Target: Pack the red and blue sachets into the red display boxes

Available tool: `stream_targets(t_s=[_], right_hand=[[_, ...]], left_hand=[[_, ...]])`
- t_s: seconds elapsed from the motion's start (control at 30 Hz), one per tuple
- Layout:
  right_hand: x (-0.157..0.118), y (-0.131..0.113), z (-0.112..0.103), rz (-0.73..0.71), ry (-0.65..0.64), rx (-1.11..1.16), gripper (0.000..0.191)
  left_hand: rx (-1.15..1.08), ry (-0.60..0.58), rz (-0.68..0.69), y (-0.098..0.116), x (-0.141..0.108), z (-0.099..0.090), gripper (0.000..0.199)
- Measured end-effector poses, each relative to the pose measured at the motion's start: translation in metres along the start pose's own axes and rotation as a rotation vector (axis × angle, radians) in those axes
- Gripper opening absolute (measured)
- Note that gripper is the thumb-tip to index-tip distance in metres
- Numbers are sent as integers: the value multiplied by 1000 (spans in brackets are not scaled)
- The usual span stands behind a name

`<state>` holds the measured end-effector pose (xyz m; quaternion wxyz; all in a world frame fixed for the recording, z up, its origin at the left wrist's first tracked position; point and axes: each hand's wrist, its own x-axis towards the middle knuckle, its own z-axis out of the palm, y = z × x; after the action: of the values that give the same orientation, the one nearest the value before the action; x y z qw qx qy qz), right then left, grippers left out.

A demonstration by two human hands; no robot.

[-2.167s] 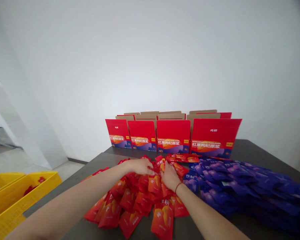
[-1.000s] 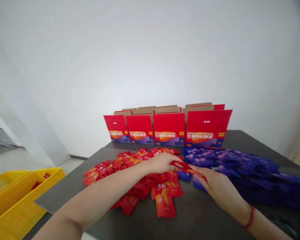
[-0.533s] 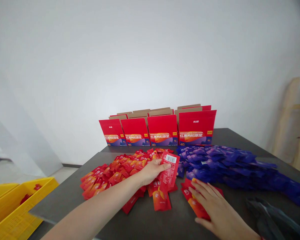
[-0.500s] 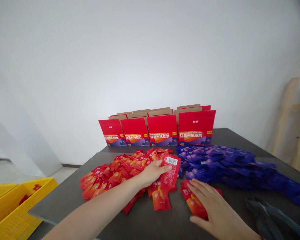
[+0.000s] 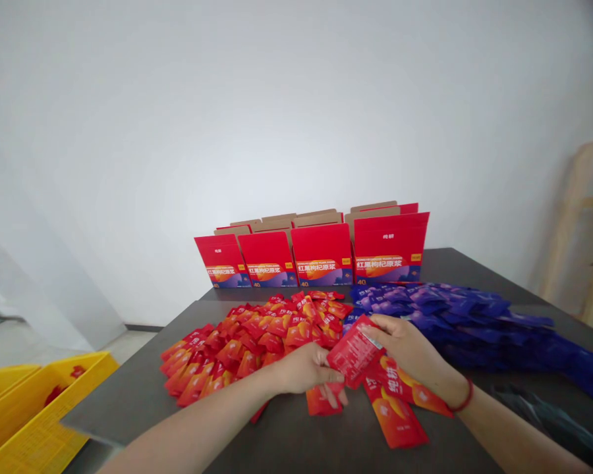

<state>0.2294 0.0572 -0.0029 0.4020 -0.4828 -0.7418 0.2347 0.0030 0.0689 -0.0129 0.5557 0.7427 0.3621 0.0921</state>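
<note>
- A plain pale wall (image 5: 296, 118) rises behind a dark grey tabletop (image 5: 128, 388).
- The left hand (image 5: 312, 370) grasps the near-left end of a glossy red sachet (image 5: 353, 352), thumb on top; the right hand (image 5: 408, 343) pinches its opposite, upper-right end. The sachet spans the gap between them, printed back upward; whether others are stacked beneath it, I cannot tell.
- It looks light, soft and easily bent, its smooth film perhaps slippery. The filling would probably shift under pressure, so the flat sealed ends seem the safest hold, without a hard squeeze on the middle.
- Just under the left fingertips lies a partly hidden red sachet (image 5: 320, 401); below the right hand and wrist, two face-up sachets (image 5: 398, 416) fan out, overlapping.
- Left of and beyond the left hand spreads a heap of red sachets (image 5: 237, 349); beyond and right of the right hand, a heap of blue-purple sachets (image 5: 474, 326).
- Farther beyond both hands, red printed cartons (image 5: 321, 253) stand in rows, flaps raised.
- Right of the right forearm is a blurred dark plastic bag (image 5: 553, 421); well left of the left arm, below table height, yellow crates (image 5: 54, 415).
</note>
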Motion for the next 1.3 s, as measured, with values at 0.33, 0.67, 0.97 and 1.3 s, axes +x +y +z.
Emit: stream_targets(t_s=[0.33, 0.67, 0.97, 1.3], right_hand=[[53, -31, 56, -313, 69, -376, 28], [-27, -19, 79, -386, -191, -544, 24], [-111, 96, -17, -205, -19, -917, 46], [-104, 92, -22, -23, -5, -747, 34]], left_hand=[[573, 765, 147, 12, -4, -88, 36], [1019, 404, 412, 18, 1, -9, 25], [1334, 120, 767, 3, 41, 76, 22], [879, 294, 664, 24, 27, 18, 25]])
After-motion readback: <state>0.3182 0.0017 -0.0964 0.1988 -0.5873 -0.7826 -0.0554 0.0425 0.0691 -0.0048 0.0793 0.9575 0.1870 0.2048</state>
